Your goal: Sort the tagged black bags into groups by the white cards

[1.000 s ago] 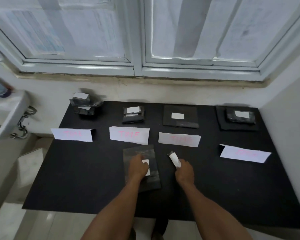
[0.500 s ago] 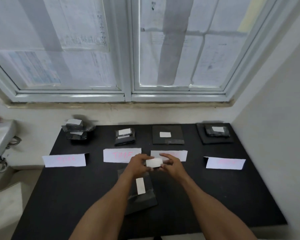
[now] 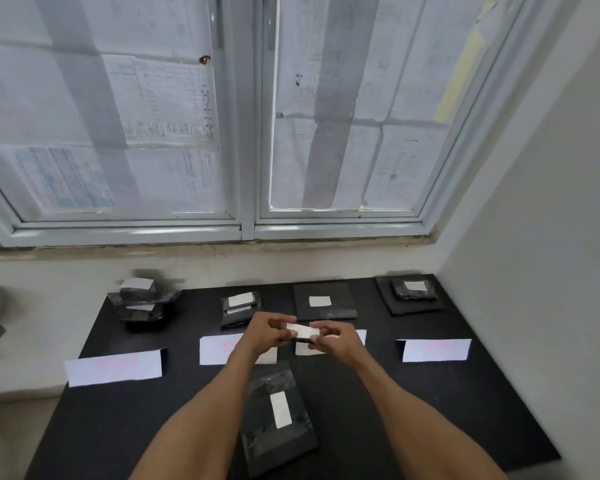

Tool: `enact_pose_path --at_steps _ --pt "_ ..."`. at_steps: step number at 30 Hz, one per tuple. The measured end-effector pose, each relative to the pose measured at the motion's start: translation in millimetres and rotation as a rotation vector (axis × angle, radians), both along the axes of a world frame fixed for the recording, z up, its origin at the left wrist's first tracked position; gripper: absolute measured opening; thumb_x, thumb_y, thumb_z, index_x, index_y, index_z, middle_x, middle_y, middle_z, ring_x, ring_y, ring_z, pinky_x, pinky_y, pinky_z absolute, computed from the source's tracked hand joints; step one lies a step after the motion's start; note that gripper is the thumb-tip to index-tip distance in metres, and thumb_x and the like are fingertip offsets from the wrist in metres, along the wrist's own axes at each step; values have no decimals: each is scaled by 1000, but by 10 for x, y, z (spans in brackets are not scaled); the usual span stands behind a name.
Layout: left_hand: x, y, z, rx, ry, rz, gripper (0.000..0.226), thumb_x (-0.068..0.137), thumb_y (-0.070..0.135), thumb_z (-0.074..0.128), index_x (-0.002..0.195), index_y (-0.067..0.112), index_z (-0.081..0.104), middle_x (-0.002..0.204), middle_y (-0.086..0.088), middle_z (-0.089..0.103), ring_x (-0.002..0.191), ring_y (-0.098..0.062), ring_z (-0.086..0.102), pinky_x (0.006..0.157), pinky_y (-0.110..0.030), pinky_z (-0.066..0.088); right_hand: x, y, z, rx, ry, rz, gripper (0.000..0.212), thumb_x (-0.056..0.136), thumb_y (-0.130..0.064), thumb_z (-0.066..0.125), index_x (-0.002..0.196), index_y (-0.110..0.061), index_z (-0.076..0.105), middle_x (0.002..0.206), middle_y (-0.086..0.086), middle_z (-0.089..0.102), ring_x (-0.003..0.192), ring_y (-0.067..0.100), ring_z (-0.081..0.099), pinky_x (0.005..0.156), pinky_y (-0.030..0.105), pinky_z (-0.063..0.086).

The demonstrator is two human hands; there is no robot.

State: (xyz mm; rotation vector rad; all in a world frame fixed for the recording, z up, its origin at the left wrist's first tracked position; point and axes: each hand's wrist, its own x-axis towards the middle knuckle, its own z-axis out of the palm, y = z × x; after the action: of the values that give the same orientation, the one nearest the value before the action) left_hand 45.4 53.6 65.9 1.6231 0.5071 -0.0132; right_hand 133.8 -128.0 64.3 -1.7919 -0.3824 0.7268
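Above the white cards [image 3: 436, 350], higher than before, both hands — left hand [image 3: 264, 333], right hand [image 3: 334, 340] — pinching one small tagged bag [image 3: 302, 332]

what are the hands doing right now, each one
Left hand: closed on one end of the small tagged black bag.
Right hand: closed on the other end of the same bag.
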Motion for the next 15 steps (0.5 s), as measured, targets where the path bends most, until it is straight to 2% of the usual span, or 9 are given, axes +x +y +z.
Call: enact_pose_path --at_steps 3,6,8,10,12,13,15 --pt "77 53 72 88 -13 -82 31 77 2 77 108 0 71 93 -22 65 79 -21 65 71 -21 59 56 -37 60 -26 -70 18 33 78 -10 78 110 -12 68 98 20 71 82 22 74 78 27 58" --pt "149 103 143 219 -25 -158 30 76 7 78 105 3 73 92 -18 73 73 -15 66 68 -17 55 113 -30 172 -70 -165 21 33 77 -12 79 108 -8 71 91 10 74 80 10 72 72 17 53" --pt "200 141 168 319 -32 -181 27 74 13 80 100 11 76 88 -10 74 72 -12 65 70 -22 56 157 0 247 -102 -205 33 28 75 -12 80 102 -7 73 89 6 73 78 9 69 67 13 51" --pt "240 189 207 409 -32 -200 27 70 19 82 96 17 78 84 -4 74 71 -11 64 70 -27 55 195 47 297 -108 -203 23 25 71 -12 83 95 -9 75 89 8 72 81 17 68 70 19 56" --pt "264 224 262 462 -40 -219 27 68 21 83 95 19 78 83 -1 74 69 -10 63 66 -26 54 219 96 320 -108 -221 22 25 67 -16 85 90 -14 76 92 8 71 87 23 69 78 32 60" --pt "271 225 298 477 -54 -222 27 69 21 83 95 18 77 84 0 73 70 -9 63 65 -22 52 231 121 325 -97 -224 32 25 67 -16 85 91 -15 76 97 7 70 90 24 69 79 37 60" --pt "280 238 343 481 -86 -211 27 70 17 82 97 16 77 87 1 73 77 -10 66 69 -18 51 217 181 356 -52 -205 50 29 72 -9 81 100 -14 75 107 6 68 96 24 67 78 36 60"
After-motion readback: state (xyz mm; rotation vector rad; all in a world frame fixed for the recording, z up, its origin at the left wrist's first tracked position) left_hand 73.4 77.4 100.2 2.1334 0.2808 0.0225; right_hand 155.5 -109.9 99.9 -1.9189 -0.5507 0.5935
